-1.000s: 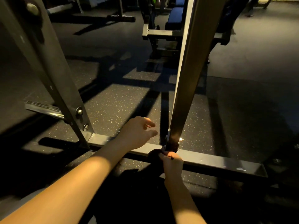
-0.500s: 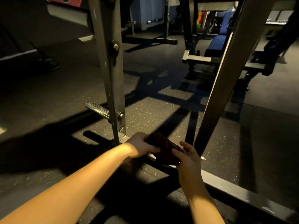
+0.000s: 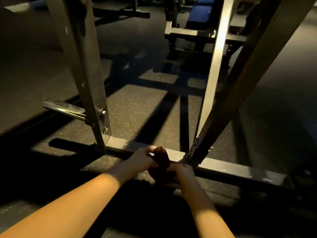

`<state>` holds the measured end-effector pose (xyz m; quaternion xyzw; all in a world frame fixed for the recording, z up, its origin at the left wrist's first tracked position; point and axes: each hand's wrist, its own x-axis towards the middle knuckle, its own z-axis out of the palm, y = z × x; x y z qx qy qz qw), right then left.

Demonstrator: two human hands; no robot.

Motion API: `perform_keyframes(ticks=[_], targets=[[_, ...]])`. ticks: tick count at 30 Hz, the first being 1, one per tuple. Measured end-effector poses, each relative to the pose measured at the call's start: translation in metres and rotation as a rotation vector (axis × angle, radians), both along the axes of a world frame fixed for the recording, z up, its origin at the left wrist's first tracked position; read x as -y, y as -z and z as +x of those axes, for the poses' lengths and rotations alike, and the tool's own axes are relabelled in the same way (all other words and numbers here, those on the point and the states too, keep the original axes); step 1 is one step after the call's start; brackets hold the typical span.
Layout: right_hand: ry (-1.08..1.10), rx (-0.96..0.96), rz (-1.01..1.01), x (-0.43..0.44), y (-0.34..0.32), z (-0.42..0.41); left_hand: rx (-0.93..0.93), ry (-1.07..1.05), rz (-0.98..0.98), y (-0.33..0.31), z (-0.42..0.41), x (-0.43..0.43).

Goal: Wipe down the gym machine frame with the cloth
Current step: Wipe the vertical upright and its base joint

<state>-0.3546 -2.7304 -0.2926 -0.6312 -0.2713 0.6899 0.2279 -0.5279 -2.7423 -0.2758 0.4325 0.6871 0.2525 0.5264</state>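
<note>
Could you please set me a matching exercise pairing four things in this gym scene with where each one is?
Things: 1 cloth; 2 chrome peg; 3 blue pad; 4 bolts.
Places: a far back, at the top of the view; b low on the left upright; c gripped by the left hand and right hand at the base bar; d sticking out sideways from that upright.
Pairs: 1-c; 2-d; 3-a; 4-b.

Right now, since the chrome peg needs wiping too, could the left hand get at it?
Probably yes. The left hand grips the cloth at the base bar, and the chrome peg sticks out on the left side of the upright post, toward that arm. Only bare floor lies between them.
</note>
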Motion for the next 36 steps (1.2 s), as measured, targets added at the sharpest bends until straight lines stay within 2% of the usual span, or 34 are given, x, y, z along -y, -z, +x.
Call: perform_keyframes(ticks=[3, 6, 8, 11, 13, 16, 18, 23, 25, 27, 29, 32, 34, 36], targets=[[-0.001, -0.045, -0.039, -0.003, 0.014, -0.004, -0.052, 0.199, -0.023, 0.018, -0.016, -0.024], [0.12, -0.072, 0.009, 0.001, 0.03, -0.016, -0.12, 0.275, -0.014, 0.034, -0.023, -0.044], [0.267, 0.05, 0.037, 0.003, 0.044, -0.023, -0.186, 0.324, 0.028, 0.05, -0.03, -0.054], [0.531, 0.345, 0.097, 0.001, 0.057, -0.026, -0.349, 0.404, 0.123, 0.069, -0.045, -0.063], [0.606, 0.517, 0.185, -0.003, 0.055, -0.03, -0.406, 0.464, 0.19, 0.079, -0.052, -0.065], [0.419, 0.919, 0.367, -0.01, 0.059, -0.041, -0.477, 0.511, 0.296, 0.089, -0.056, -0.069], [0.292, 1.108, 0.457, -0.02, 0.069, -0.044, -0.51, 0.488, 0.35, 0.096, -0.056, -0.076], [0.065, 1.351, 0.637, -0.045, 0.123, -0.052, -0.735, 0.521, 0.505, 0.121, -0.064, -0.096], [0.054, 1.305, 0.681, -0.043, 0.141, -0.061, -0.784, 0.557, 0.518, 0.132, -0.072, -0.1], [0.026, 1.204, 0.872, -0.039, 0.153, -0.072, -0.817, 0.561, 0.495, 0.139, -0.079, -0.1], [-0.138, 1.132, 1.055, -0.036, 0.163, -0.084, -0.838, 0.557, 0.469, 0.14, -0.08, -0.096], [-0.257, 1.144, 1.141, -0.039, 0.161, -0.074, -0.858, 0.579, 0.441, 0.14, -0.079, -0.093], [-0.252, 1.099, 1.038, -0.041, 0.154, -0.052, -0.872, 0.593, 0.41, 0.142, -0.081, -0.095], [-0.207, 1.227, 0.789, -0.04, 0.147, -0.037, -0.871, 0.597, 0.393, 0.144, -0.08, -0.097]])
